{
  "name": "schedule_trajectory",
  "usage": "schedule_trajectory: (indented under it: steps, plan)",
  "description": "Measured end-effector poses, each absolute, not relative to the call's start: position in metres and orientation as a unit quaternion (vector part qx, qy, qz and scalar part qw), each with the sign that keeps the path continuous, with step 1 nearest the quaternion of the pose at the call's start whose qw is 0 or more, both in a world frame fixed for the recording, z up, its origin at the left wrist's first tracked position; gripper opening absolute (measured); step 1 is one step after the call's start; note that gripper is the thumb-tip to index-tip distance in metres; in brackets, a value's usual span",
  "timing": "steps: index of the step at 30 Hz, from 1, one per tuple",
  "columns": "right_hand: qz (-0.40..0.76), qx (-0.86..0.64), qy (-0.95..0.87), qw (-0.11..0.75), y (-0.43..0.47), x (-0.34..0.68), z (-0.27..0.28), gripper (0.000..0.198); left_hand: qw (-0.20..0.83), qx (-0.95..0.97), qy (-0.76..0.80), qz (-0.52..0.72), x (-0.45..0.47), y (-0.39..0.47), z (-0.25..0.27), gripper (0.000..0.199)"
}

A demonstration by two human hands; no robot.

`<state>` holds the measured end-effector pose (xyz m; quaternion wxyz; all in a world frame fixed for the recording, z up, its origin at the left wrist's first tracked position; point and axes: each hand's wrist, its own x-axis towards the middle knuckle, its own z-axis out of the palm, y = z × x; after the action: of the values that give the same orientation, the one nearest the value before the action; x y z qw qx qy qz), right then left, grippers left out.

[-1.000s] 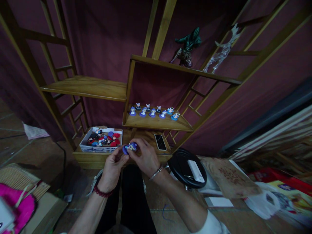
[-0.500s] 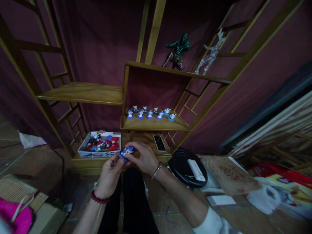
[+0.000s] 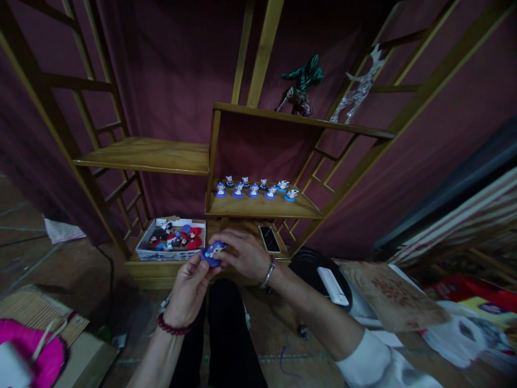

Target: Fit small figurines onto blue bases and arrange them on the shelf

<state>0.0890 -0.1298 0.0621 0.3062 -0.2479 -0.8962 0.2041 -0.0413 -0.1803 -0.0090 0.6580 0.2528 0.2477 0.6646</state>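
Note:
Between my two hands is a small purple figurine (image 3: 212, 253) on a round purple base. My left hand (image 3: 193, 280) grips the base from below and the left. The fingers of my right hand (image 3: 245, 255) pinch the figurine's upper part from the right. Just beyond my left hand, a shallow white cardboard box (image 3: 169, 255) holds a jumble of red, blue, black and white figurines. Above my hands, on the middle shelf (image 3: 258, 209), purple-and-white figurines (image 3: 253, 191) stand in a front row, with black-based figurines (image 3: 245, 182) and blue-based figurines (image 3: 290, 195) behind and beside them.
On the lowest shelf lies a smartphone (image 3: 269, 239). A dark green statue (image 3: 304, 83) and a clear glass statue (image 3: 359, 89) stand on the upper shelf. At right on the floor are a brown bag (image 3: 393, 293) and plastic bags (image 3: 456, 334). A pink item (image 3: 44, 350) lies at left.
The whole view has shifted slightly, so the shelves appear further right. Both hands still hold the purple figurine, its head turned a little toward my right hand.

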Motion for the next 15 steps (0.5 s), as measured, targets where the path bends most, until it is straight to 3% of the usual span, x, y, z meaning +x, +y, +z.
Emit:
schedule_trajectory:
  steps: [15]
  plan:
    - [0.183, -0.291, -0.881, 0.325, -0.1354, 0.0794, 0.0561, 0.021, 0.591, 0.264, 0.295, 0.703, -0.0392, -0.1808, -0.0131, 0.025]
